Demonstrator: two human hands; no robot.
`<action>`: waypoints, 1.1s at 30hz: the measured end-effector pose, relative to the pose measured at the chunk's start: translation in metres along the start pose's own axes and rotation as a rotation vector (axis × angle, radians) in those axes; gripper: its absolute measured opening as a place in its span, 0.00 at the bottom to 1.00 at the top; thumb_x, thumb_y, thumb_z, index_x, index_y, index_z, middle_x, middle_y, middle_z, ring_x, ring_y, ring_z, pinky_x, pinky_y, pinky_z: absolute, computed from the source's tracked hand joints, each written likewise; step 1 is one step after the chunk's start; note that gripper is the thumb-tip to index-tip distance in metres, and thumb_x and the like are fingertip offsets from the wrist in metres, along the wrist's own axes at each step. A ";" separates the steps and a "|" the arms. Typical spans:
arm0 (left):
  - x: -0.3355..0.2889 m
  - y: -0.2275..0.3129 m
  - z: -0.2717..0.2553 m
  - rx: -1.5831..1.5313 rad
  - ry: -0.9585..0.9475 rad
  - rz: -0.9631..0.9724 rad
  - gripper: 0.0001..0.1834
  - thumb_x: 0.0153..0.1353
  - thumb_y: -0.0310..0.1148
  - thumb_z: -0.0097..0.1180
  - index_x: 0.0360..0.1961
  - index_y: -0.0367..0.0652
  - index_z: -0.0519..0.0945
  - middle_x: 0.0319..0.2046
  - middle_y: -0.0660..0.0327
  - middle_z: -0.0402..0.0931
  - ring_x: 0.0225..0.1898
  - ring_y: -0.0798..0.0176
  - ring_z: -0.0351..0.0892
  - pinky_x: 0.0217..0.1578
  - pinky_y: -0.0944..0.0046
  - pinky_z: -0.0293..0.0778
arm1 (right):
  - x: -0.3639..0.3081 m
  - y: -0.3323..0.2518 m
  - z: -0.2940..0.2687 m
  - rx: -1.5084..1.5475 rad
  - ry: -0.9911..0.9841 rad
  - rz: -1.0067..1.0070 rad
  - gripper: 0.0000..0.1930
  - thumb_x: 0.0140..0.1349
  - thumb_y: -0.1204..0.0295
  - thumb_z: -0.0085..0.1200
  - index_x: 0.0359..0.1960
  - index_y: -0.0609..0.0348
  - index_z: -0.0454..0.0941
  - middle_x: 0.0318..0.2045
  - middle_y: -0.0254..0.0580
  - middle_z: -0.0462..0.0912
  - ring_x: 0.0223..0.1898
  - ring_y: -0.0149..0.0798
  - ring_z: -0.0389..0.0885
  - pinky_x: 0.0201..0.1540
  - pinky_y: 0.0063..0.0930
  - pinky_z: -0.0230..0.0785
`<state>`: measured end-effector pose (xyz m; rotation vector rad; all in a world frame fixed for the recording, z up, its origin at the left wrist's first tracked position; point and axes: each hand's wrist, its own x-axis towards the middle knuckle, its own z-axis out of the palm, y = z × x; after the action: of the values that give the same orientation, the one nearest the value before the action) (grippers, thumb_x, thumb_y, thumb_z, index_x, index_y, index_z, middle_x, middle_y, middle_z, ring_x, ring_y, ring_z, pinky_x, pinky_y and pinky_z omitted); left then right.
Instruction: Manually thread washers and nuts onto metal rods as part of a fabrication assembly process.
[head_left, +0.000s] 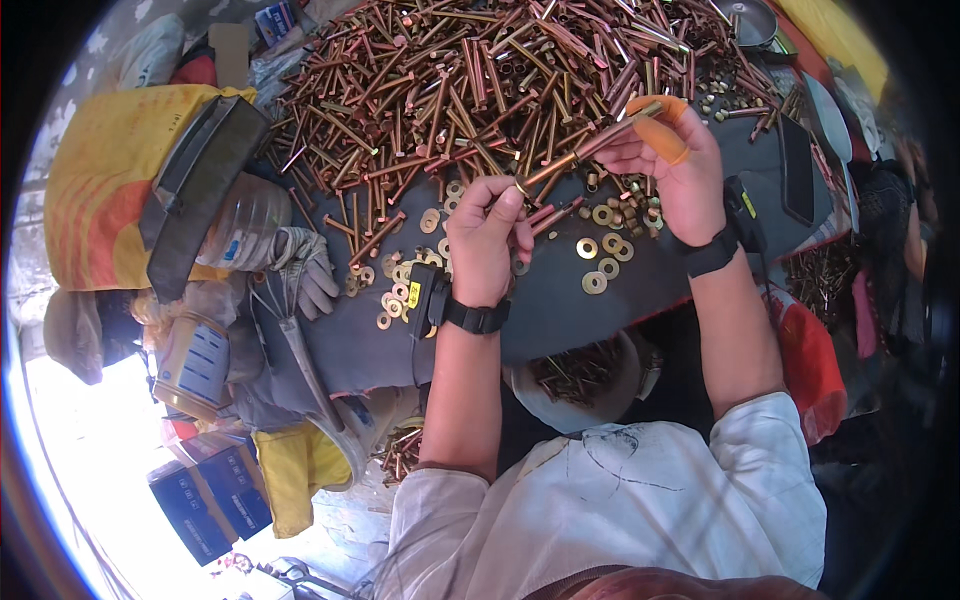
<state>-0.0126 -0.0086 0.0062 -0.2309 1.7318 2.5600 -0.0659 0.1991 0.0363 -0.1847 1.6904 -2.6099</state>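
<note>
On dark cloth (545,310) sprawls a heap of bolts (430,100). Nearer, the person's right hand (692,180) grips a long bolt (565,164) aslant, and the left hand (482,235) pinches what looks like a brass ring (521,188) at its lower end; keeping both in line would likely help. Loose washers (594,283) and nut-like pieces (628,215) lie nearby and could obstruct.

Head view (left fisheye of a worn pair): faces down over shirt (610,500) onto left hand (482,240), right hand (690,185) and table (545,318), near; straight edges bend at rim.
</note>
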 end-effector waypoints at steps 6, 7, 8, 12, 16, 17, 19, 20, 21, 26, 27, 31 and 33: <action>0.001 0.003 -0.001 0.042 -0.008 -0.018 0.05 0.63 0.28 0.51 0.39 0.38 0.73 0.23 0.64 0.72 0.17 0.74 0.69 0.13 0.75 0.66 | -0.003 0.000 -0.003 0.044 -0.034 0.080 0.11 0.64 0.69 0.48 0.43 0.64 0.69 0.35 0.49 0.81 0.35 0.43 0.84 0.39 0.29 0.77; 0.001 0.002 -0.001 0.040 -0.013 -0.019 0.05 0.63 0.28 0.51 0.39 0.38 0.73 0.23 0.64 0.72 0.17 0.74 0.69 0.13 0.75 0.66 | -0.003 -0.001 -0.004 0.035 -0.054 0.065 0.11 0.63 0.70 0.47 0.44 0.64 0.69 0.36 0.49 0.81 0.36 0.43 0.83 0.40 0.30 0.77; 0.001 0.001 -0.001 0.053 -0.015 -0.031 0.06 0.63 0.28 0.51 0.39 0.38 0.73 0.24 0.63 0.72 0.17 0.74 0.69 0.14 0.75 0.67 | -0.003 -0.002 -0.005 0.025 -0.074 0.049 0.11 0.63 0.71 0.47 0.44 0.65 0.69 0.36 0.49 0.80 0.37 0.43 0.83 0.41 0.30 0.77; 0.004 -0.002 -0.003 0.079 -0.032 -0.057 0.06 0.63 0.28 0.51 0.39 0.37 0.73 0.25 0.62 0.72 0.18 0.73 0.70 0.14 0.74 0.69 | -0.004 -0.002 -0.007 0.056 -0.123 0.023 0.12 0.61 0.73 0.44 0.45 0.66 0.69 0.37 0.50 0.80 0.37 0.42 0.83 0.42 0.29 0.76; 0.002 -0.005 0.001 0.009 -0.035 -0.074 0.06 0.64 0.28 0.50 0.39 0.37 0.73 0.26 0.61 0.73 0.18 0.72 0.70 0.14 0.74 0.70 | -0.008 -0.003 -0.005 0.096 -0.091 0.020 0.12 0.61 0.73 0.45 0.44 0.65 0.69 0.37 0.51 0.80 0.37 0.43 0.83 0.41 0.29 0.76; 0.002 -0.006 0.002 0.005 -0.048 -0.084 0.06 0.64 0.28 0.50 0.39 0.37 0.73 0.27 0.61 0.73 0.18 0.72 0.70 0.14 0.74 0.70 | -0.008 -0.003 -0.007 0.095 -0.087 0.018 0.12 0.61 0.73 0.45 0.44 0.65 0.69 0.37 0.51 0.80 0.37 0.43 0.83 0.41 0.29 0.76; 0.001 -0.005 0.001 0.008 -0.051 -0.092 0.06 0.64 0.28 0.49 0.39 0.37 0.73 0.27 0.60 0.73 0.18 0.72 0.70 0.14 0.74 0.70 | -0.006 0.000 -0.006 0.113 -0.096 0.040 0.12 0.61 0.72 0.46 0.44 0.65 0.69 0.37 0.51 0.80 0.36 0.43 0.83 0.40 0.29 0.76; 0.001 -0.004 0.001 -0.013 -0.065 -0.101 0.06 0.64 0.28 0.49 0.39 0.37 0.73 0.27 0.60 0.73 0.18 0.72 0.70 0.14 0.74 0.71 | -0.006 0.000 -0.007 0.116 -0.097 0.042 0.12 0.61 0.72 0.46 0.44 0.65 0.69 0.37 0.51 0.80 0.36 0.43 0.83 0.40 0.29 0.76; 0.001 -0.004 0.002 -0.038 -0.082 -0.111 0.06 0.65 0.28 0.49 0.39 0.37 0.73 0.27 0.60 0.73 0.18 0.72 0.70 0.14 0.74 0.71 | -0.006 -0.001 -0.007 0.119 -0.085 0.068 0.12 0.61 0.71 0.46 0.44 0.64 0.69 0.36 0.51 0.80 0.36 0.43 0.83 0.39 0.29 0.76; 0.001 -0.006 0.001 -0.052 -0.096 -0.101 0.06 0.65 0.29 0.48 0.39 0.37 0.73 0.28 0.59 0.74 0.18 0.72 0.70 0.14 0.74 0.71 | -0.004 -0.001 -0.007 0.049 -0.042 0.065 0.11 0.62 0.70 0.47 0.43 0.63 0.69 0.35 0.50 0.81 0.34 0.44 0.83 0.37 0.30 0.77; 0.001 -0.006 0.002 -0.055 -0.084 -0.092 0.06 0.65 0.28 0.49 0.38 0.37 0.73 0.28 0.59 0.74 0.18 0.72 0.70 0.14 0.74 0.71 | -0.005 -0.002 -0.007 0.061 -0.039 0.081 0.11 0.62 0.70 0.47 0.43 0.63 0.69 0.34 0.50 0.81 0.34 0.44 0.84 0.37 0.30 0.77; 0.001 -0.006 0.000 -0.013 -0.068 -0.092 0.06 0.64 0.28 0.49 0.39 0.37 0.73 0.27 0.59 0.74 0.18 0.72 0.70 0.15 0.74 0.71 | -0.004 -0.002 -0.009 0.034 -0.036 0.112 0.10 0.62 0.71 0.46 0.42 0.63 0.69 0.34 0.50 0.81 0.34 0.44 0.84 0.37 0.29 0.77; 0.000 -0.004 0.002 -0.019 -0.076 -0.095 0.05 0.64 0.28 0.49 0.39 0.37 0.73 0.27 0.59 0.74 0.18 0.72 0.71 0.15 0.73 0.72 | -0.002 -0.004 -0.009 0.013 -0.046 0.087 0.10 0.62 0.71 0.46 0.42 0.63 0.70 0.34 0.50 0.81 0.34 0.44 0.84 0.36 0.28 0.77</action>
<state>-0.0122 -0.0053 0.0031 -0.2083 1.6298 2.4856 -0.0644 0.2096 0.0364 -0.1651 1.6284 -2.5338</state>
